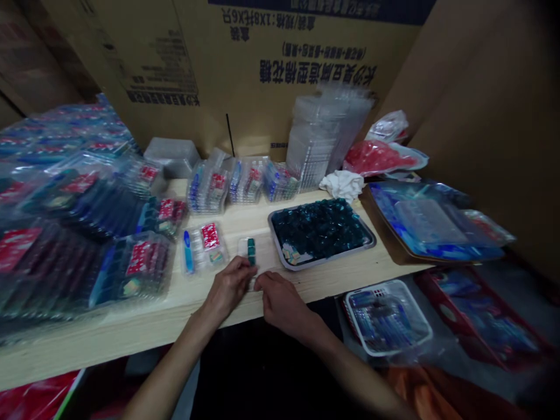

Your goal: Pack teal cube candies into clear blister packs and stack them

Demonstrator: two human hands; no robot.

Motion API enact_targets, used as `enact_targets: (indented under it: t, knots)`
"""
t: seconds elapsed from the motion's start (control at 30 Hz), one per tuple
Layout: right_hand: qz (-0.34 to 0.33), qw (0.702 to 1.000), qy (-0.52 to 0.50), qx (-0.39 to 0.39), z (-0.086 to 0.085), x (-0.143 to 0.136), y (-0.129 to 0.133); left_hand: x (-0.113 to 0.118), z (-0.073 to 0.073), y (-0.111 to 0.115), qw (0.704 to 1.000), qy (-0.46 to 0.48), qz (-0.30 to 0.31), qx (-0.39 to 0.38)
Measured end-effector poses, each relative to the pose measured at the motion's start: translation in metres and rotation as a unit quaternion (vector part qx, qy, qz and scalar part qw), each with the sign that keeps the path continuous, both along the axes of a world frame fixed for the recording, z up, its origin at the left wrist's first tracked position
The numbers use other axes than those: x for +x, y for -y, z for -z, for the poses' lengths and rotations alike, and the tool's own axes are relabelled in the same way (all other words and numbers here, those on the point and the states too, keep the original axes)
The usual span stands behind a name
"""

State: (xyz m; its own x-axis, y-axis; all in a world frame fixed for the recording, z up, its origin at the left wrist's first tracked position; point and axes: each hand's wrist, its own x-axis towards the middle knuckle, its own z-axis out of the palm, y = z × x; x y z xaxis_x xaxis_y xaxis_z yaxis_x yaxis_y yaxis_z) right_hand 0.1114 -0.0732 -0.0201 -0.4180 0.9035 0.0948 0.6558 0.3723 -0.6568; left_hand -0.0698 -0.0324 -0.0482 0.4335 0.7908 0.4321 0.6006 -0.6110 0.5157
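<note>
The brown cardboard carton fills the back of your view, its print upside down and its top cut off. Below it your pale wooden table shows straight grain. On your left, the stacked clear packs run out of view, too blurred for you to count. Behind the work stands a tall, ribbed stack of clear plastic trays, its upper edges smeared. The shallow rectangular tray to the right of your hands is heaped with glossy, dark teal pieces that merge into one mass. The white rounded basket at lower right holds bluish packets that you can barely make out.

Your right hand has its fingers curled at the near edge of the work; their tips are partly hidden, and you cannot tell whether they grip anything. Your left hand draws its fingertips together at the near end of a teal strip; you cannot tell whether they are clamped on it. The smooth, blocky strip lies just beyond your fingers, left of the heaped tray, its long axis pointing away from you. Your left fingers cover its near end.
</note>
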Motion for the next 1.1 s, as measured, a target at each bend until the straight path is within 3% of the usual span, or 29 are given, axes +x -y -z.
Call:
enact_targets:
  t: [0.1, 0.23, 0.3, 0.4, 0.5, 0.6, 0.7, 0.87, 1.0, 1.1]
  knots:
    - [0.075, 0.996, 0.042, 0.039, -0.011, 0.020, -0.018, 0.001, 0.005, 0.001, 0.999, -0.012, -0.035, 0.025]
    - [0.233, 0.949, 0.201, 0.073, -0.019, 0.055, -0.055, 0.006, 0.006, -0.004, 0.997, -0.014, -0.062, 0.031]
    - [0.246, 0.933, 0.252, 0.074, -0.017, 0.067, -0.070, 0.011, 0.002, -0.006, 0.997, -0.021, -0.072, 0.022]
    - [0.222, 0.937, 0.257, 0.078, -0.011, 0.075, -0.083, 0.020, -0.012, -0.005, 0.994, 0.000, -0.108, 0.022]
    - [0.228, 0.950, 0.194, 0.083, -0.004, 0.079, -0.087, 0.034, -0.028, -0.004, 0.990, 0.082, -0.116, -0.016]
    - [0.255, 0.955, 0.118, 0.096, 0.001, 0.082, -0.089, 0.054, -0.036, -0.012, 0.975, 0.164, -0.091, -0.123]
    - [0.259, 0.958, 0.063, 0.109, 0.001, 0.083, -0.089, 0.080, -0.033, -0.029, 0.929, 0.263, -0.092, -0.242]
    - [0.178, 0.976, -0.019, 0.122, -0.006, 0.075, -0.080, 0.113, -0.030, -0.054, 0.801, 0.450, -0.081, -0.387]
    - [0.159, 0.979, -0.066, 0.109, -0.009, 0.067, -0.070, 0.112, -0.038, -0.055, 0.757, 0.501, -0.058, -0.415]
    - [0.168, 0.975, -0.114, 0.089, -0.011, 0.062, -0.066, 0.101, -0.044, -0.051, 0.709, 0.534, -0.041, -0.459]
